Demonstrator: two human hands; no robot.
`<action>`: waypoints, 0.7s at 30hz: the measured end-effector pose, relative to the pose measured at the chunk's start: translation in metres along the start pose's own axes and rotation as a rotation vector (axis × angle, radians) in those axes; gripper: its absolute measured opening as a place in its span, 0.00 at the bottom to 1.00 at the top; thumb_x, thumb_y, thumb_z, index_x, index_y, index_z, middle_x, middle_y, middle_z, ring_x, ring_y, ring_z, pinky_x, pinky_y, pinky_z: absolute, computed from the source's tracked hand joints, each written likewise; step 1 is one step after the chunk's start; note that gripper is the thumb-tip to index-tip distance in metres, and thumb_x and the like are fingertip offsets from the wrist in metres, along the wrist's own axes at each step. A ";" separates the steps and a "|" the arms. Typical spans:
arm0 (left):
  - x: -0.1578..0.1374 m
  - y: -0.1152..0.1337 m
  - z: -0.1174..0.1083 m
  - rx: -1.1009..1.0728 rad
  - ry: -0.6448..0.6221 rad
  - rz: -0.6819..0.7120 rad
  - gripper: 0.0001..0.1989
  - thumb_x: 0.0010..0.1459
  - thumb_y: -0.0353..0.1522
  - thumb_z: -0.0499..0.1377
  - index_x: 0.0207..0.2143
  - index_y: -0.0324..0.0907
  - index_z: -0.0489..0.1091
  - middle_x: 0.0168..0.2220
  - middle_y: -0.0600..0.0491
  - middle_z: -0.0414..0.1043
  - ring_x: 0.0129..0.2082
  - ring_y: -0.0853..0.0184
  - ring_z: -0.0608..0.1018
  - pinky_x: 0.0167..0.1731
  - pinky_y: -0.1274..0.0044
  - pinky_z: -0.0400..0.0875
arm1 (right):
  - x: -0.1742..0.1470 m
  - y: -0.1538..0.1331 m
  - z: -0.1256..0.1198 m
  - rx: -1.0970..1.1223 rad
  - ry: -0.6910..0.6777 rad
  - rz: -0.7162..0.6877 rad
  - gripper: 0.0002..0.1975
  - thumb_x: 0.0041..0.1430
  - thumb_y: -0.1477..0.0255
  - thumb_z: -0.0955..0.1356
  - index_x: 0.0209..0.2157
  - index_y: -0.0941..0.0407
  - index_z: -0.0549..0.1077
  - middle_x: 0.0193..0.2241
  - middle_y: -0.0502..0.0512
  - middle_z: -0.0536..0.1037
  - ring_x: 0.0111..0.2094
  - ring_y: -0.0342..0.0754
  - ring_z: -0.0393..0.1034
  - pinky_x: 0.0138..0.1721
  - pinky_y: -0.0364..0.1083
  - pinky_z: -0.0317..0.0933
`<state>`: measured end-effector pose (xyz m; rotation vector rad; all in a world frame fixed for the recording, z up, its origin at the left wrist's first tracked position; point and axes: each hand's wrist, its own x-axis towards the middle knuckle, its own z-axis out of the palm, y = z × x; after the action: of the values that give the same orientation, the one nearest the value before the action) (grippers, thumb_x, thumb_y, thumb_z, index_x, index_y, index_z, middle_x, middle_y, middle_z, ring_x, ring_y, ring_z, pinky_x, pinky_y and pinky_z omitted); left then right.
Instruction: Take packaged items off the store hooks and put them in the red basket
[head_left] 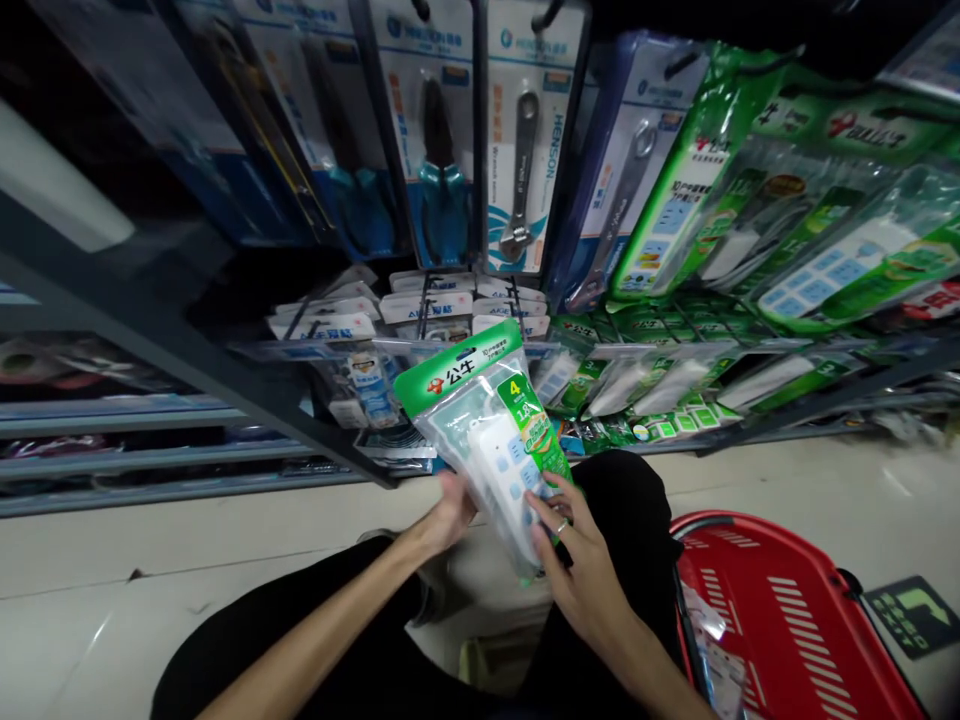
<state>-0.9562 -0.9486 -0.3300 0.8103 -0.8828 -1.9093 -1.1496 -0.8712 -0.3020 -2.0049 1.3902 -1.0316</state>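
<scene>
A white power strip with light blue sockets, sealed in a clear bag with a green header, makes up the packaged power strip in front of my knees. My left hand grips the bag's left edge, its fingers partly hidden behind the pack. On the lower right side, my right hand, with a ring on one finger, holds the pack with fingertips over its front. The package is tilted, header up and to the left.
Carded pliers and an adjustable wrench hang above, with more green power strip packs at right. A red shopping basket stands on the tiled floor beside my right knee. A grey shelf post slants at left.
</scene>
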 end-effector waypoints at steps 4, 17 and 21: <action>0.001 -0.008 0.003 0.253 0.146 -0.027 0.35 0.45 0.44 0.73 0.54 0.40 0.72 0.51 0.42 0.77 0.51 0.51 0.78 0.54 0.63 0.71 | -0.004 0.021 -0.004 0.103 -0.084 0.072 0.20 0.68 0.69 0.66 0.60 0.49 0.71 0.63 0.61 0.65 0.60 0.55 0.67 0.62 0.57 0.64; 0.035 -0.039 -0.005 -0.233 -0.011 -0.407 0.24 0.55 0.41 0.64 0.50 0.36 0.75 0.49 0.41 0.80 0.52 0.50 0.79 0.57 0.61 0.69 | 0.061 0.048 -0.037 0.667 0.261 0.510 0.21 0.50 0.55 0.77 0.33 0.57 0.74 0.20 0.46 0.71 0.24 0.44 0.68 0.27 0.43 0.66; 0.047 -0.047 0.003 -0.089 0.019 -0.317 0.21 0.55 0.41 0.67 0.48 0.39 0.76 0.49 0.42 0.80 0.48 0.53 0.81 0.51 0.65 0.73 | 0.050 0.065 -0.037 0.580 0.261 0.527 0.23 0.49 0.53 0.77 0.32 0.58 0.74 0.21 0.46 0.72 0.24 0.43 0.67 0.28 0.42 0.64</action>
<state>-0.9986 -0.9719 -0.3764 0.9571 -0.6831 -2.1939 -1.2065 -0.9400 -0.3129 -1.0460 1.4233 -1.2787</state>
